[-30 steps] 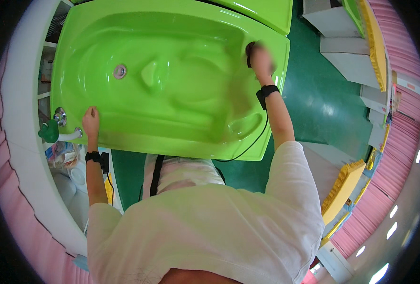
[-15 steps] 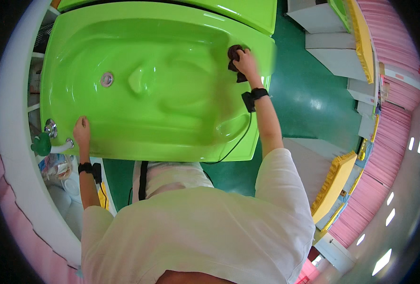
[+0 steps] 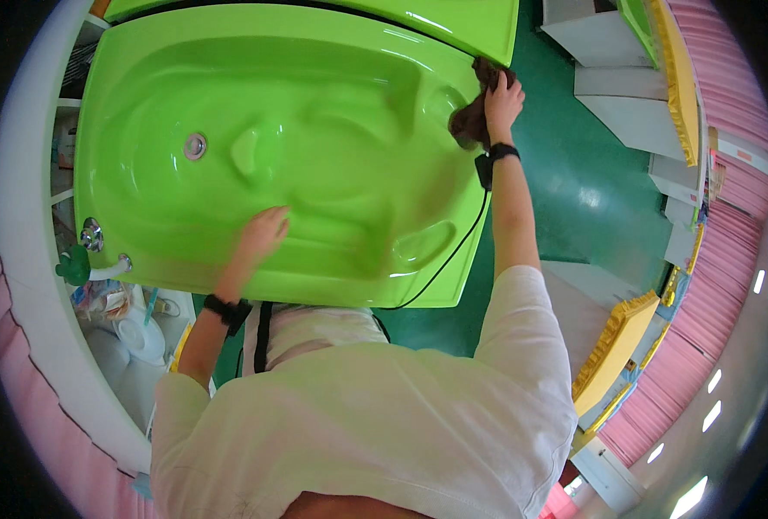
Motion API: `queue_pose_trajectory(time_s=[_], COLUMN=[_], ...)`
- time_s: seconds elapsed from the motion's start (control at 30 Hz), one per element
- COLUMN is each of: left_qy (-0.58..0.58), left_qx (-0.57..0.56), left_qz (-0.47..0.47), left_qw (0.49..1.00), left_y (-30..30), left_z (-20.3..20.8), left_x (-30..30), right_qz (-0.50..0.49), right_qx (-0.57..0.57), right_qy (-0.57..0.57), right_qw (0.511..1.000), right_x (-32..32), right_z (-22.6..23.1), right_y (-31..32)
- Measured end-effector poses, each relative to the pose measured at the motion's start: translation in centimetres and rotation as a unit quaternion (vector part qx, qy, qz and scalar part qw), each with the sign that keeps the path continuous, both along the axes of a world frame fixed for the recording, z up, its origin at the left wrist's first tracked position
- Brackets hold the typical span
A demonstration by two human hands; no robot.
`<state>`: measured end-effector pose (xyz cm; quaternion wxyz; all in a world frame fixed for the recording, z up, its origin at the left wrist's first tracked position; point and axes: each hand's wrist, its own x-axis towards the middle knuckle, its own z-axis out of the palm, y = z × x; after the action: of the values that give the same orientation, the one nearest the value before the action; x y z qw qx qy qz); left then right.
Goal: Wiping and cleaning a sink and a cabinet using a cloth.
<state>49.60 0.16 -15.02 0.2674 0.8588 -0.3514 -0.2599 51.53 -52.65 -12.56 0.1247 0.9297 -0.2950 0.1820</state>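
Observation:
A bright green baby bathtub (image 3: 163,56) with a moulded seat and a metal drain (image 3: 195,146) lies in front of me. At its far right corner my right hand (image 3: 503,108) grips a dark brown cloth (image 3: 470,125). The cloth drapes over the rim and hangs partly past the outer edge. Above the near inner side of the tub, my left hand (image 3: 263,235) holds nothing, its fingers loosely stretched. Each wrist wears a black band with a small box; a cable runs from the right one across the tub's near right corner.
A second green tub (image 3: 470,26) adjoins the far side. A metal knob (image 3: 92,233) and a green-topped spout (image 3: 74,265) stand at the near left. White shelving with bottles (image 3: 140,337) lines the left. Right of the tub are green floor (image 3: 565,190) and yellow-edged cabinets (image 3: 617,350).
My right hand has carried the cloth right and farther away, from the tub's inner right end to the outer corner. My left hand has moved right from the near left rim, its fingers stretching out.

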Motion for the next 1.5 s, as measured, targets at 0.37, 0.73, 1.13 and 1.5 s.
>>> queue_pose_trajectory(time_s=[0.37, 0.73, 1.13, 1.5], left_qy=[-0.094, 0.056, 0.091, 0.131], left_qx=[-0.062, 0.075, 0.055, 0.067], left_qz=[-0.207, -0.171, -0.211, -0.261], left_qw=[0.972, 0.981, 0.972, 0.954], left_y=[-22.5, -20.4, -19.2, -18.7], left_z=[1.0, -0.8, -1.5, -0.3], left_x=[-4.5, -8.1, -6.4, -6.1], right_qz=[0.118, 0.199, 0.042, 0.111], right_qx=[0.149, 0.119, 0.241, 0.265], right_qy=[0.001, 0.109, 0.247, 0.126], right_qw=[0.982, 0.967, 0.938, 0.95], right_x=[-9.2, -11.2, -5.5, -8.5], right_z=[1.1, 2.6, 3.5, 5.7], right_y=[4.6, 11.2, 8.7, 3.2])
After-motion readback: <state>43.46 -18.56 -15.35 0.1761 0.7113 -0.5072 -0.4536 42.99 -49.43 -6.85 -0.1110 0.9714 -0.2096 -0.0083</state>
